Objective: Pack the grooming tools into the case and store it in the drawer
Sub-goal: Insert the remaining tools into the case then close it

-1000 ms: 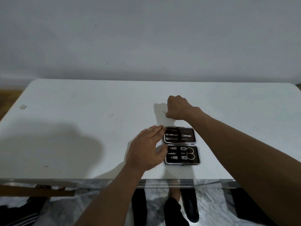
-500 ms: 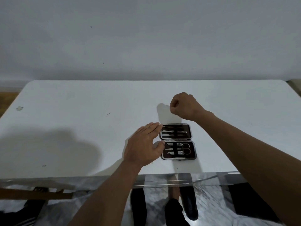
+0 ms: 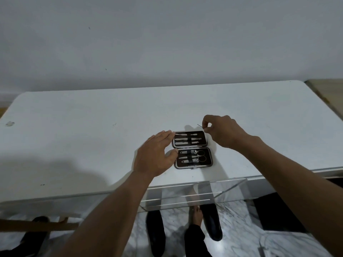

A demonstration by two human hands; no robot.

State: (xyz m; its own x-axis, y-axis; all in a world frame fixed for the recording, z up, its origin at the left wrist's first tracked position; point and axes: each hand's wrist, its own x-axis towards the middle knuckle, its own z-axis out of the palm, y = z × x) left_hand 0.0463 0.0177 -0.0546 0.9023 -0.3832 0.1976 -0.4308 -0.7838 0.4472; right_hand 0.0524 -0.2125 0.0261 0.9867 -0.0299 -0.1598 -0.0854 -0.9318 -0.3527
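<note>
A small dark grooming case (image 3: 193,149) lies flat and spread wide on the white table (image 3: 92,130), near the front edge. Its far half holds slim metal tools under a strap; its near half holds clippers and scissors. My left hand (image 3: 155,156) rests with fingers spread against the case's left side, thumb at the near half. My right hand (image 3: 220,131) hovers just above the far right corner of the case, pinching a thin metal tool (image 3: 200,126) between thumb and forefinger. A clear acrylic drawer (image 3: 194,195) sticks out under the table's front edge, below the case.
A plain grey wall stands behind the table. Below the front edge I see a marble floor, dark shoes (image 3: 211,221) and a bare foot (image 3: 196,217). A brown strip (image 3: 37,226) runs low at the left. A small mark (image 3: 9,123) sits on the table's far left.
My right hand has lifted off the table behind the case and moved right, now holding the thin tool up in a pinch. My left hand stays at the case's left side.
</note>
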